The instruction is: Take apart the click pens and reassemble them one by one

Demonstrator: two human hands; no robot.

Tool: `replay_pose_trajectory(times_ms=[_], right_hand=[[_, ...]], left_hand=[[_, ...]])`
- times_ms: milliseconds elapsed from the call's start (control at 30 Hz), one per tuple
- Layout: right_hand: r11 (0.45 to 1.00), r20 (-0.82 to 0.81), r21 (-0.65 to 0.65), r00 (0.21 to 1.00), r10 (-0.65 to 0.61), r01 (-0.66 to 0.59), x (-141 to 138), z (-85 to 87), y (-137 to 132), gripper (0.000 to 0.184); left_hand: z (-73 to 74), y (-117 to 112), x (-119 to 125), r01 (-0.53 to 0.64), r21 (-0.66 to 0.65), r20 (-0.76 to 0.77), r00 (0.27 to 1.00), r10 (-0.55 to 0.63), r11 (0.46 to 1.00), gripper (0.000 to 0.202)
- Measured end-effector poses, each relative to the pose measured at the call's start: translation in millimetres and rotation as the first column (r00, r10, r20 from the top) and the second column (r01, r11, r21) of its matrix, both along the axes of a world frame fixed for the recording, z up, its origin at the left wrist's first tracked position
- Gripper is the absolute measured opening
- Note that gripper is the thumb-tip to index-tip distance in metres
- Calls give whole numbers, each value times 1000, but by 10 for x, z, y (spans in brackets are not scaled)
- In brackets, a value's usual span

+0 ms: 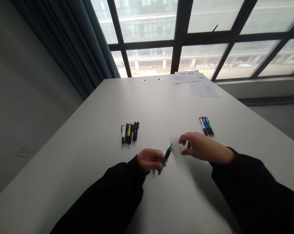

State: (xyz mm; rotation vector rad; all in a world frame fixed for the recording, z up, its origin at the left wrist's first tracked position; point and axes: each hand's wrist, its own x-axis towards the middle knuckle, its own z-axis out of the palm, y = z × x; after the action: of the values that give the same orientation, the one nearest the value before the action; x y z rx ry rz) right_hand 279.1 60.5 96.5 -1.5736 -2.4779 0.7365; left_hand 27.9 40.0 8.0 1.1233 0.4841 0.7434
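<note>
My left hand [150,160] is closed around a green pen [165,159] with a black grip, held at a slant above the table. A thin dark point sticks out of the pen's upper end. To the right of it, my right hand [195,145] hovers with its thumb and fingers curved and apart. Close to those fingertips is a small, thin pale piece [180,149], too small and blurred to name; whether it touches the hand I cannot make out.
On the white table [151,107], a row of several pens [129,134], mostly black, lies left of centre. Several white, blue and green pens [206,126] lie at the right, just beyond my right hand. Papers [202,88] and two cable-hole covers [143,81] are near the window.
</note>
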Motion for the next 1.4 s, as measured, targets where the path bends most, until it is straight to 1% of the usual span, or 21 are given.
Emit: replay_pose_trajectory(times_ms=[67,133,267,433,667,767,933,1000,1067,1133,1167,1200,1233,1300,1367,1400], right_hand=[[999,95,-44,995,36,-32,-13,-103,29,26],[997,116,-63,992,58,-51,-34,-163,41,24],[997,135,-50,989,65,-59,-62,-200,51,14],[997,144,-14,987,75,-74,-73,-235,48,12],[999,171,6,984,41,-43,-89,-218,24,7],[999,175,15,984,33,-36,-79,-242,28,7],[999,155,33,987,31,-36,-43,-324,36,25],[998,143,29,989,43,-47,-32,-296,37,26],[998,128,40,990,51,-57,-24,-201,29,22],[998,29,42,998,55,-56,-20,-53,-2,15],[998,-91,19,994,54,-52,-20,29,-27,12],[998,-233,-32,971,51,-60,-22,109,-59,6],[992,-370,-91,928,47,-87,-28,180,-95,3],[976,-579,-160,815,26,-145,-51,279,-168,10],[954,-711,-215,703,-7,-209,-85,316,-226,14],[941,-750,-248,660,-34,-233,-103,317,-245,14]], left_hand=[[-6,3,0,7,19,8,1000,-7,1000,36],[-4,7,5,12,39,21,1000,-13,999,33],[32,8,35,1,75,54,999,-5,997,28],[67,7,63,-28,97,89,996,20,995,23],[71,15,48,-10,102,67,998,3,995,24],[75,7,45,-8,106,60,998,2,994,24],[72,1,39,5,117,57,998,-12,993,22],[61,5,35,16,113,49,999,-22,993,23],[49,9,31,25,107,39,999,-29,994,26],[44,10,30,32,101,29,999,-35,994,29],[45,9,30,35,99,23,999,-38,995,30],[49,8,30,39,96,17,999,-41,995,31],[53,6,30,42,93,10,999,-43,995,32],[63,5,27,48,87,-4,999,-48,995,33],[68,7,22,49,83,-17,999,-48,995,32],[68,9,19,50,81,-23,999,-48,995,32]])
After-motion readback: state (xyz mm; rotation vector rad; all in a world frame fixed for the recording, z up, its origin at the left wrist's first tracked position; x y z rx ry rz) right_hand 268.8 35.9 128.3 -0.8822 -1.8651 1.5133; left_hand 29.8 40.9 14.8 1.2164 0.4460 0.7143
